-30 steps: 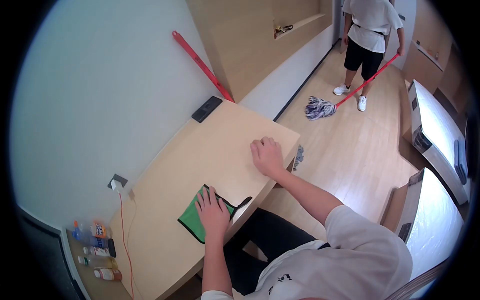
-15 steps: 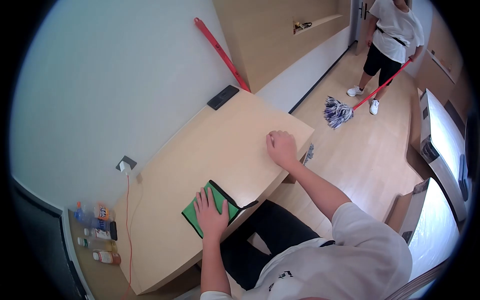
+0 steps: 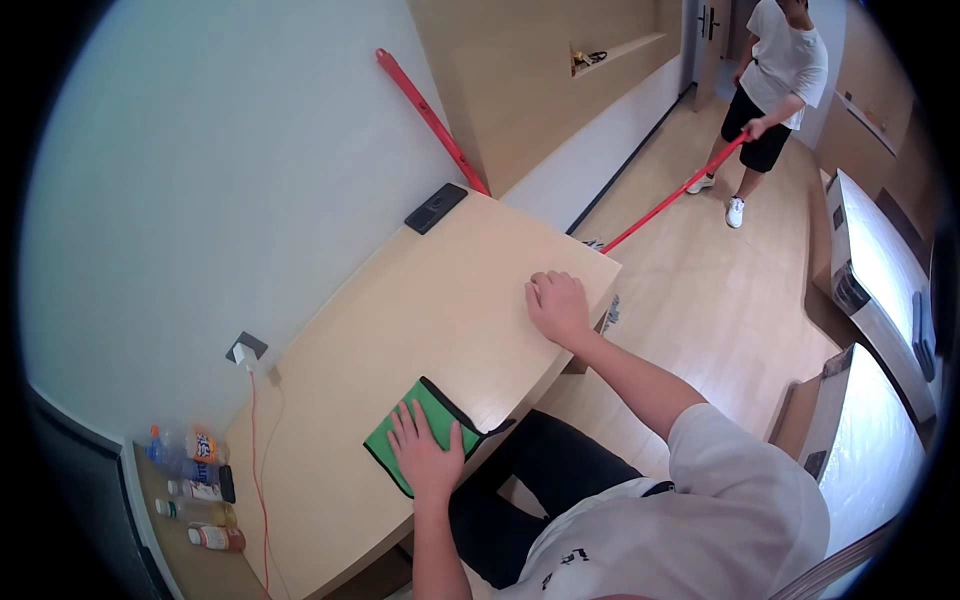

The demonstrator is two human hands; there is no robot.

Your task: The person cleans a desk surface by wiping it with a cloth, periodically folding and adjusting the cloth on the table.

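Note:
A green cloth with black edging (image 3: 440, 408) lies on the wooden desk (image 3: 370, 320), its dark corner reaching past the front edge. My left hand (image 3: 427, 455) rests flat on the cloth, fingers spread. Farther along the desk, near its right end, my right hand (image 3: 557, 305) rests on the bare surface with its fingers curled under; whether anything is beneath them is hidden. A black panel (image 3: 436, 208) sits at the desk's far corner by the wall.
Another person (image 3: 785, 70) stands beyond the desk, holding a red mop handle (image 3: 675, 195). A red pole (image 3: 430, 118) leans at the wall. Several bottles (image 3: 205, 512) stand at lower left, beside a red cable (image 3: 256, 450). Wrapped mattresses (image 3: 865, 440) are on the right.
The other person has swung the mop toward the desk's far end, where its head is now mostly hidden. My left hand stays on the cloth. The camera view has shifted slightly.

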